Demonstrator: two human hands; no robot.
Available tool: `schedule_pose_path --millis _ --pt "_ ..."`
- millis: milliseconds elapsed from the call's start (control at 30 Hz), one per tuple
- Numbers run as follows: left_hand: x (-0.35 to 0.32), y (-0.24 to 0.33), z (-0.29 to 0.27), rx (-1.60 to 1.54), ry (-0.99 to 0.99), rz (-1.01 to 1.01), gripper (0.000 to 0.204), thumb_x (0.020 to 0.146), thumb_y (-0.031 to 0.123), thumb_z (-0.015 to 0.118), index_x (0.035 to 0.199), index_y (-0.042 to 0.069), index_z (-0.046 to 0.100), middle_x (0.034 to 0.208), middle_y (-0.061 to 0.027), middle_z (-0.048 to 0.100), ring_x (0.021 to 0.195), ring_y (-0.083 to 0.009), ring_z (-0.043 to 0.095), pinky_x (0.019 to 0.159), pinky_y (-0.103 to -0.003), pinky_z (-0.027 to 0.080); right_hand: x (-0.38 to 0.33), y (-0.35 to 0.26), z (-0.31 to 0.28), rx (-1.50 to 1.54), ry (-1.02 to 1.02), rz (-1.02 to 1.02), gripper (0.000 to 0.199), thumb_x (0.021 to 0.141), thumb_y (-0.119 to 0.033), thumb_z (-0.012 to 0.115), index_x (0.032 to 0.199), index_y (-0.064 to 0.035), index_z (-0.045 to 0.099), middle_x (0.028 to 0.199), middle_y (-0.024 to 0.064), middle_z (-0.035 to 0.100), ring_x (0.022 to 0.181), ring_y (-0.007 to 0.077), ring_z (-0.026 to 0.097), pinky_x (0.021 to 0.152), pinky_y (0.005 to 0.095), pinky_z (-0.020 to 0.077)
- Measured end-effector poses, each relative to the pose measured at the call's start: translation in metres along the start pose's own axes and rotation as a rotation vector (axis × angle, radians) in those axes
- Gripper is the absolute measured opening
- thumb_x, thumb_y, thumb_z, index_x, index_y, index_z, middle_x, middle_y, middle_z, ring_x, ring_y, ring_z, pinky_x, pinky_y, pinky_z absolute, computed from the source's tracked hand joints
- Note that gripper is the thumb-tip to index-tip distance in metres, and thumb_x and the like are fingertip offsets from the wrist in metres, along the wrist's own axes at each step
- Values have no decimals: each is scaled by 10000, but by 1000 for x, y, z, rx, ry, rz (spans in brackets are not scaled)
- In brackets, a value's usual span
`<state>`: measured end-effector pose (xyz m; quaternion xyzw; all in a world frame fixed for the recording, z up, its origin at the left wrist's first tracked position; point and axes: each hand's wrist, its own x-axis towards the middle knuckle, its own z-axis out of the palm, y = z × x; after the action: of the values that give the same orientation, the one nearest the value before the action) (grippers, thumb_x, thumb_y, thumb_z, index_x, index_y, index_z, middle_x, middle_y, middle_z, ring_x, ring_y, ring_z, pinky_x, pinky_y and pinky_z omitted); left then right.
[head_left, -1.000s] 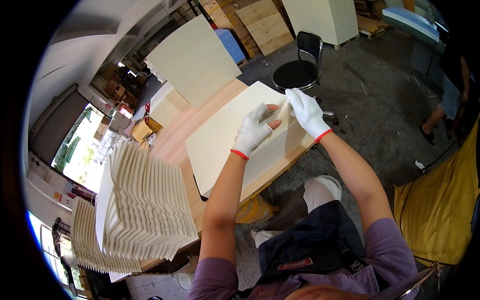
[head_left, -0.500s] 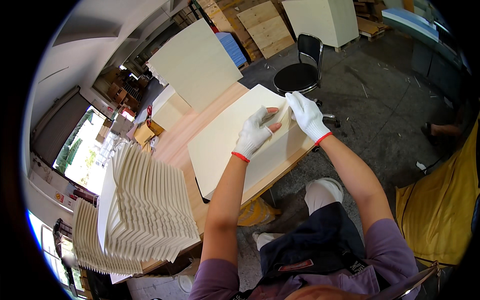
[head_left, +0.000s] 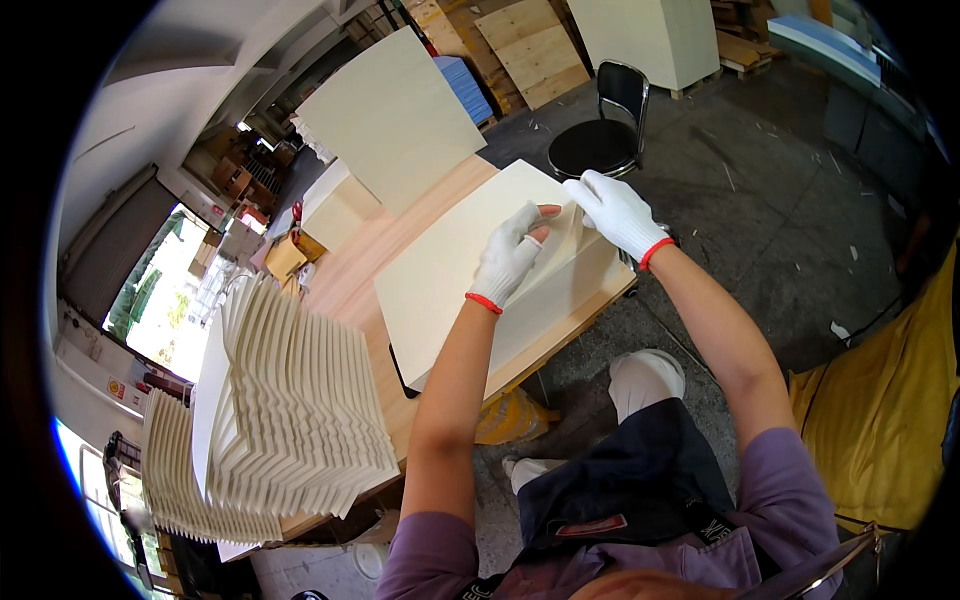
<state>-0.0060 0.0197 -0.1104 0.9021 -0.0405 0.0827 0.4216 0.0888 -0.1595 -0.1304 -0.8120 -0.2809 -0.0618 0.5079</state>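
A thick stack of cream paper [head_left: 450, 270] lies on the wooden table in front of me, its near right corner lifted and bent. My right hand [head_left: 618, 215], in a white glove with a red cuff, has its fingers pressed together on that raised corner of paper sheets [head_left: 568, 232]. Just left of it my left hand [head_left: 508, 255] rests on the top sheet, thumb and forefinger bare at the tips and a little apart. Whether any sheet edge lies between those two fingertips is hard to see.
Fanned, wavy piles of cream paper [head_left: 295, 400] stand at the table's [head_left: 345, 265] left end. Farther back are a tall cream sheet or board [head_left: 395, 120] and a smaller paper stack [head_left: 335, 212]. A black chair [head_left: 595, 148] stands beyond the table, and a yellow cover [head_left: 860, 400] hangs at right.
My left thumb and forefinger have drawn closer together. The right hand has shifted slightly left and up at the paper corner. A person's leg at far right no longer shows.
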Motion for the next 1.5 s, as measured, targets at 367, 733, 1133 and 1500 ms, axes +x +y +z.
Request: schedule_pose_path --millis 367,733,1133,1500 --pt "2 3 7 168 40 44 439 839 158 758 1245 57 622 1203 -122 679 1127 -228 630 974 -360 484 -10 4 11 217 94 88 479 1011 -479 429 856 -35 520 685 161 603 688 293 669 676 416 457" --pt "0 -4 10 -72 117 103 321 930 146 610 1248 125 644 1135 -147 698 979 -243 670 875 -354 514 -12 5 11 69 107 26 488 1016 -504 421 886 -45 525 684 169 619 714 358 640 686 457 449" --pt "-1 -2 9 248 120 54 381 836 286 777 1180 152 684 868 -81 658 804 -186 599 765 -332 487 -9 12 18 167 156 17 463 1025 -474 409 906 -45 533 707 178 621 751 381 634 686 475 442" --pt "1 -10 8 193 132 132 274 964 263 583 1213 184 668 779 -80 636 701 -177 597 704 -324 494 -10 7 15 176 102 54 470 1022 -484 414 913 -40 525 713 171 628 742 370 642 695 463 450"
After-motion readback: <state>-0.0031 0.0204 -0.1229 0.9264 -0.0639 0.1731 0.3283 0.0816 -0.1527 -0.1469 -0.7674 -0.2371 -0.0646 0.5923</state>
